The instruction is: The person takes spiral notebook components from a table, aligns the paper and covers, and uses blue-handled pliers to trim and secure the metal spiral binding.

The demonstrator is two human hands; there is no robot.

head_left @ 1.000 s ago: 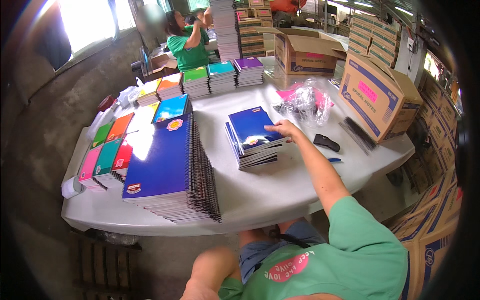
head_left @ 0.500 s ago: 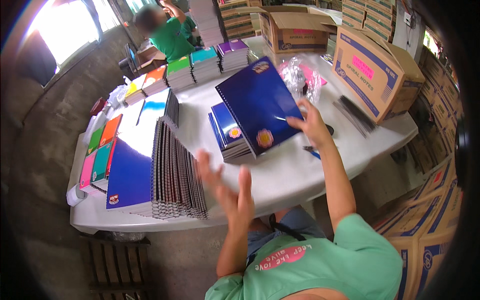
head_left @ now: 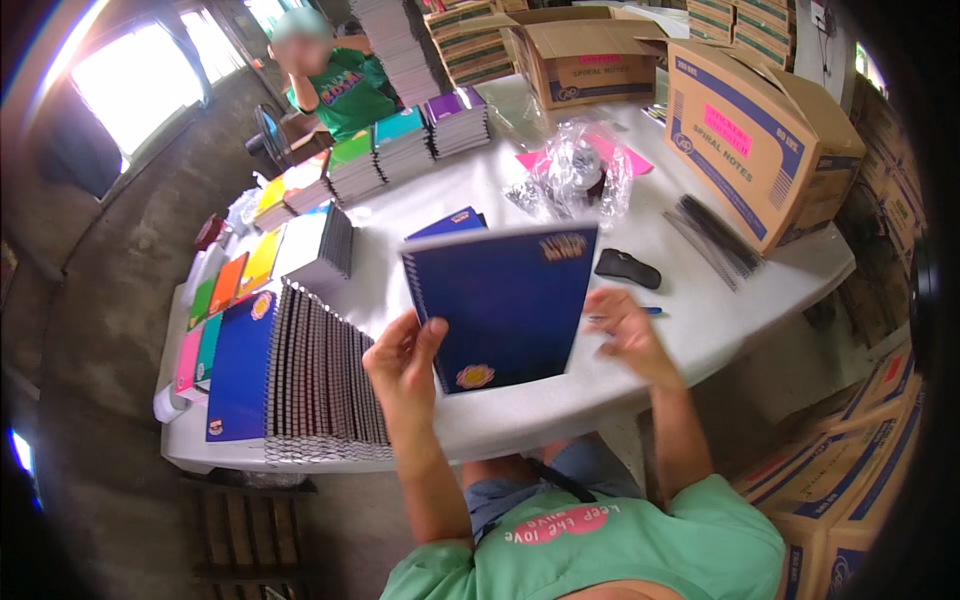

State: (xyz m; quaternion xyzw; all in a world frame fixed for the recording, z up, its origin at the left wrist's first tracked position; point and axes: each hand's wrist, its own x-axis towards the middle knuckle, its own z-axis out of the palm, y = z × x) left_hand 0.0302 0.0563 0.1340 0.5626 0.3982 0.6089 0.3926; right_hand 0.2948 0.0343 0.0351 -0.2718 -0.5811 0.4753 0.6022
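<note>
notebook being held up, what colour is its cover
The notebook cover is dark blue, seen best in the head view.

Bright window (head_left: pixel 135 90) in a grey wall (head_left: pixel 110 240) — dull floor (head_left: pixel 345 535) below.

You get strong daylight from the upper-left window (head_left: pixel 138 92), burnt out to white, while the wall (head_left: pixel 110 290) below is dim. Your right hand (head_left: pixel 632 335) looks slightly blurred; fisheye distortion bows your table (head_left: pixel 720 312), and black vignetting closes the corners.
</note>
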